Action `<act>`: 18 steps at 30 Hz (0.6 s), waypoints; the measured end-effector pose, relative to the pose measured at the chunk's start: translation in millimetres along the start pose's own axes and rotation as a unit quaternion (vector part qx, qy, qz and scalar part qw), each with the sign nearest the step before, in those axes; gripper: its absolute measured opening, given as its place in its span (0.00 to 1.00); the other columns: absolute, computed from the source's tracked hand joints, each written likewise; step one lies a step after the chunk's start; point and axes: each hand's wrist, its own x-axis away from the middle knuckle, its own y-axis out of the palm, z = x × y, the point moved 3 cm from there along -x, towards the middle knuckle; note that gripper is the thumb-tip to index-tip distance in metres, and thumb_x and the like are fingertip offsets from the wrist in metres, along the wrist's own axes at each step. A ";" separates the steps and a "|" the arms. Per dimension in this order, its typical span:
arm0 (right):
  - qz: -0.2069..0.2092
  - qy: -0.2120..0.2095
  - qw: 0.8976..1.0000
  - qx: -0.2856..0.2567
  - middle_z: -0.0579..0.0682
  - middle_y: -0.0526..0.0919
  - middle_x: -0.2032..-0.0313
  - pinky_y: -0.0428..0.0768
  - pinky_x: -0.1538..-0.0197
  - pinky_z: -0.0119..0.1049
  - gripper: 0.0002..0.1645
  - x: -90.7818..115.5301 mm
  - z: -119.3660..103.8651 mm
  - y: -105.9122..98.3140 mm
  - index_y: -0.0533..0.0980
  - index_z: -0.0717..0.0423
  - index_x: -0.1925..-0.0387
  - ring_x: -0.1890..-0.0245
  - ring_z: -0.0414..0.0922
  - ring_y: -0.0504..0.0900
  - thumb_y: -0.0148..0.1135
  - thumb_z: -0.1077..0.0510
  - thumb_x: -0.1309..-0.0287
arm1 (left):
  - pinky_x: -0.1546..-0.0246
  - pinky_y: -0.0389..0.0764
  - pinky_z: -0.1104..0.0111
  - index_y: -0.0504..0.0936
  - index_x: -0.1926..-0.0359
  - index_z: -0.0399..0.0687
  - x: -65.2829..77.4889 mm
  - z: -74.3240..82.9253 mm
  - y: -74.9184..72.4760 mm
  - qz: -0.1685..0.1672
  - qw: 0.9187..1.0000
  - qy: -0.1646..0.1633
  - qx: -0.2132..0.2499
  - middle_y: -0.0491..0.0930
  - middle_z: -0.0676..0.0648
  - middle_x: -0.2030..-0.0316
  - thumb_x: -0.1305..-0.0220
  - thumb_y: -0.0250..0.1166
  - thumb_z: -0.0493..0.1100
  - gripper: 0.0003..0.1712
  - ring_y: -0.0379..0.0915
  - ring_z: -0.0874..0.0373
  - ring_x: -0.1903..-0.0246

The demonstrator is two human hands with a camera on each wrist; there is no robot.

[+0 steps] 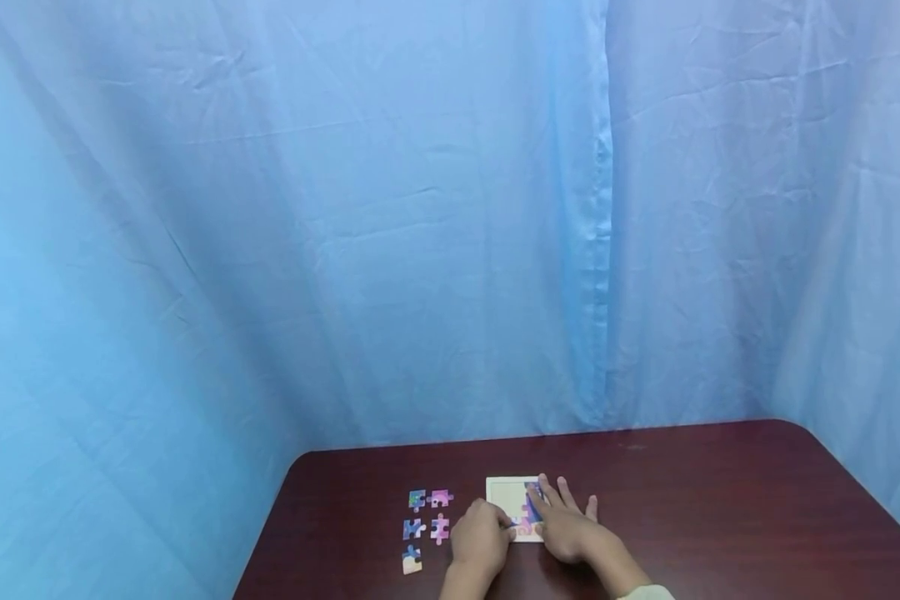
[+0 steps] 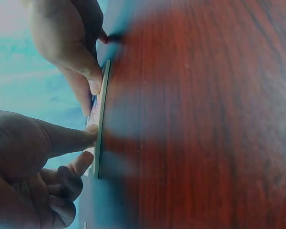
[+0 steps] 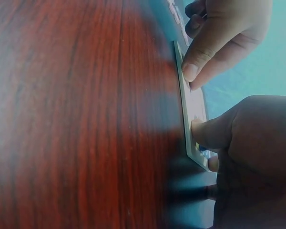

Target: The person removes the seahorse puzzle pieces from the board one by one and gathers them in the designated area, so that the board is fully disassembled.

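A small jigsaw puzzle tray (image 1: 498, 481) with a pale border lies on the table, partly filled with blue and pink pieces along its right side and near edge. My left hand (image 1: 482, 535) is at the tray's near left, thumb and forefinger pinching a puzzle piece low over the board; the fingers hide most of that piece. Spread over the tray's right side, my right hand (image 1: 570, 529) has its fingers extended and touches the fitted pieces (image 1: 534, 508). In the right wrist view, the right thumb (image 3: 207, 132) rests at the tray's near edge.
Left of the tray, several loose puzzle pieces lie in two columns, among them a pink piece (image 1: 440, 498) and a blue and cream piece (image 1: 412, 561). The dark red wooden table (image 1: 690, 500) has rounded far corners. Blue curtains (image 1: 450, 250) hang behind and beside it.
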 end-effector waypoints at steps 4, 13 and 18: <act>-0.006 0.005 1.000 0.004 0.56 0.44 0.14 0.28 0.28 0.83 0.39 -0.6 2.9 1.2 0.55 0.49 0.16 0.14 0.64 0.36 0.51 0.51 0.22 | 0.72 0.79 0.58 0.87 0.78 0.55 -2.5 0.1 0.2 -0.011 1.000 -0.004 0.010 0.81 0.55 0.74 0.48 0.83 0.45 0.11 0.80 0.58 0.74; -0.014 0.000 1.000 0.002 0.59 0.48 0.15 0.30 0.28 0.83 0.38 7.8 -9.2 -11.0 0.59 0.52 0.18 0.15 0.66 0.40 0.56 0.53 0.24 | 0.72 0.77 0.62 0.87 0.78 0.53 -6.2 -1.8 -1.3 -0.009 0.999 -0.012 0.035 0.80 0.55 0.77 0.52 0.85 0.43 0.12 0.77 0.60 0.77; -0.022 -0.007 1.000 -0.004 0.60 0.45 0.14 0.28 0.29 0.84 0.39 4.5 -4.2 -7.4 0.56 0.52 0.17 0.15 0.67 0.37 0.54 0.53 0.22 | 0.70 0.77 0.61 0.83 0.76 0.51 -4.3 -0.7 -2.2 -0.007 0.999 -0.012 0.036 0.75 0.54 0.73 0.53 0.85 0.42 0.15 0.76 0.58 0.74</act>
